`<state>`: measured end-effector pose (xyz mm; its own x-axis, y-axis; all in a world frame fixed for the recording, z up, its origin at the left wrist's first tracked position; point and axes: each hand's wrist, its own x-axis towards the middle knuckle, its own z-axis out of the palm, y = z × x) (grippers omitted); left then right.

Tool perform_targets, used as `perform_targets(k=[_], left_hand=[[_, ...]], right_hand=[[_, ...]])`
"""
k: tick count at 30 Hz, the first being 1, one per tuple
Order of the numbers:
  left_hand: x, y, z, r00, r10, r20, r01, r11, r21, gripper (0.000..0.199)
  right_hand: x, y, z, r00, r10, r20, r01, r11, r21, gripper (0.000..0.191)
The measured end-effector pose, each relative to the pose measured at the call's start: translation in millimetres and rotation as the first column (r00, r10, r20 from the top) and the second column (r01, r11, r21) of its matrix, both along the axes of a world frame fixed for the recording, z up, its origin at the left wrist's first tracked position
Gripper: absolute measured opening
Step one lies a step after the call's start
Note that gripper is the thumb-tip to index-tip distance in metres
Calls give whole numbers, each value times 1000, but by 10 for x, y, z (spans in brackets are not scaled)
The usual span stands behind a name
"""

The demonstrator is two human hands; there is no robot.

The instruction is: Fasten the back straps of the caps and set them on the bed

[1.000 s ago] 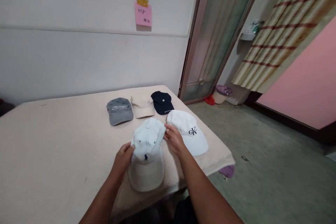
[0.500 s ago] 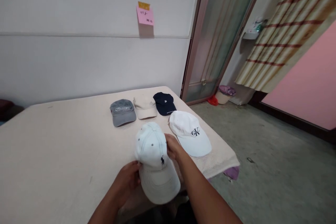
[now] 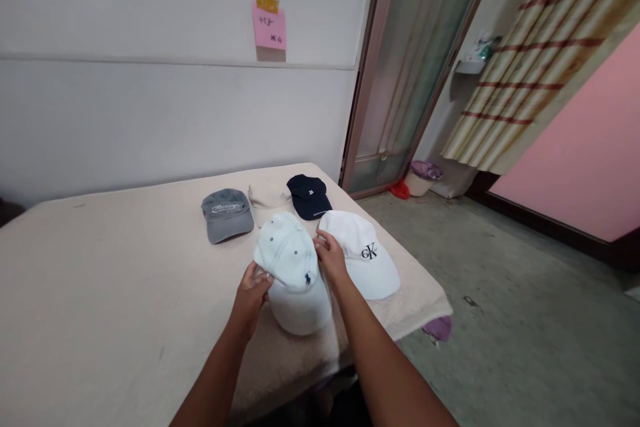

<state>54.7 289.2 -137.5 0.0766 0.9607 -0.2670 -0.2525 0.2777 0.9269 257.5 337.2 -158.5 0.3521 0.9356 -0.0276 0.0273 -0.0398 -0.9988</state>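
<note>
A pale white baseball cap (image 3: 287, 253) with a small dark horse-rider logo is between my hands, its brim pointing toward me. My left hand (image 3: 253, 293) is closed on its left edge, thumb on the outside. On the other side, my right hand (image 3: 330, 255) has its fingers closed at the cap's right edge, close beside a larger white cap (image 3: 350, 237) with dark "CK" lettering. Behind the held cap lie a grey cap (image 3: 227, 215), a beige cap (image 3: 270, 195) partly hidden by it, and a navy cap (image 3: 309, 197).
The caps are on a bed or table with a cream cover (image 3: 125, 280), whose right edge drops to a grey floor (image 3: 480, 267). A white wall (image 3: 175, 113) with a pink note (image 3: 269, 27) stands behind. Farther right are a sliding door (image 3: 400, 67), a bin (image 3: 420, 180) and a curtain (image 3: 540, 73).
Both hands have moved the white cap away from me, toward the row of caps and lower over the cover. It now hides part of the beige cap. The view has shifted slightly.
</note>
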Motion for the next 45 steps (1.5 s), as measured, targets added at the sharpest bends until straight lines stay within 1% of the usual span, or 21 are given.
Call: perform_targets(k=[2,4,5,7,10,11,13,16,18,22,24,27,29,31,33,35,38,42,45], left_hand=[[25,112,-161,999,32,-18,-33,998,-49,74],[33,183,-277,999,40,-25,-42,994,-97,77],[32,204,-313,999,40,-26,-43,992,-117,75],[28,221,-347,999,30,-21,-32,989,-144,61],[22,213,-336,1000,2,-5,-2,987,-159,33],[21,207,-325,1000,-8,0,8,987,-158,28],[22,194,-304,999,-31,8,32,989,-146,24],[29,176,-285,996,-84,13,85,988,-131,27],[33,167,-286,995,-101,6,101,986,-129,35],[32,159,-303,997,-56,-55,49,992,-118,60],[36,158,-302,995,-27,-100,17,995,-94,67],[53,166,-270,986,24,-163,-27,999,-21,70],[65,176,-242,981,51,-189,-45,998,34,70],[71,187,-229,976,59,-209,-48,997,61,70],[69,195,-238,970,46,-238,-38,999,38,72],[63,198,-260,961,19,-275,-23,1000,-11,70],[45,190,-289,941,-38,-335,13,997,-78,59],[-22,146,-303,902,-86,-422,40,993,-115,44],[-134,66,-290,867,-49,-496,14,997,-74,42]], right_hand=[[40,-7,-71,992,-28,123,35,998,-54,46],[46,-49,-130,971,-13,237,39,994,-104,43],[39,-75,-150,958,7,286,30,992,-124,41],[17,-124,-172,931,53,361,5,987,-158,38],[3,-170,-174,899,101,426,-13,979,-205,34],[6,-177,-172,893,110,436,-13,975,-220,34],[21,-181,-167,892,122,435,-13,969,-246,35],[34,-166,-173,908,142,395,-40,966,-254,30],[28,-146,-192,921,142,364,-58,971,-231,27],[3,-97,-234,936,70,346,-17,988,-152,29],[-10,-82,-228,936,29,350,14,993,-120,33],[-37,-86,-164,933,-10,359,37,997,-67,38],[-51,-100,-110,928,-26,372,39,999,-28,41],[-49,-115,-78,919,-28,392,40,999,-23,44],[-26,-125,-82,907,-9,421,46,996,-78,44],[9,-127,-112,891,31,454,50,985,-166,43],[47,-122,-159,864,95,494,43,965,-260,42],[41,-133,-159,839,122,530,51,952,-300,42],[37,-183,-106,821,109,560,71,954,-291,39]])
